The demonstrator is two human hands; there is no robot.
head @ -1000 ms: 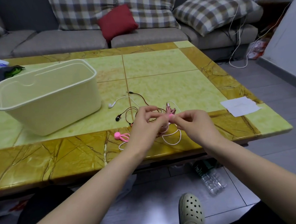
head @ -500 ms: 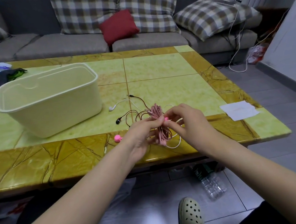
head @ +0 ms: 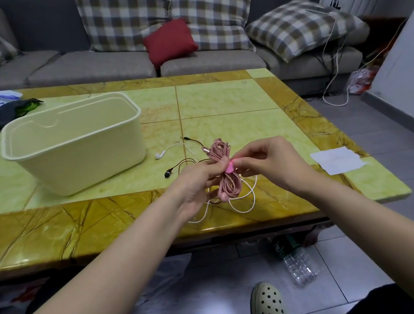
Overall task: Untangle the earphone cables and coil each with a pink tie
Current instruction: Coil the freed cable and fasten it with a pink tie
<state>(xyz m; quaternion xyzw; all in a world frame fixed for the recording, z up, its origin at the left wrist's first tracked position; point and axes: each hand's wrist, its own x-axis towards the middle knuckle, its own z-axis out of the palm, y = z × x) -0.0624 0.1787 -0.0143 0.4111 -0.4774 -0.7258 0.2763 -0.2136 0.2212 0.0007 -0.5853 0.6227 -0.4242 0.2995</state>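
**Above the surface's near edge: tie going round the pink coil**

Over the near edge of the surface [head: 220, 99], the pink earphone coil [head: 221, 150] hangs between both hands, long axis running away from the person, plug end far, earbud near. Left hand [head: 196, 183] grips its waist, fingers curled round it. Right hand [head: 269, 162] pinches the pink tie [head: 229, 168] there (it's the closer hand). The white cable [head: 254, 198] and dark earphone [head: 168, 173] lie loose underneath.

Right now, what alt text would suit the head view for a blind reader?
The left hand grips a coiled pink earphone cable above a yellow-green table while the right hand pinches a pink tie at its middle. A white cable and a dark cable lie on it, near a cream tub.
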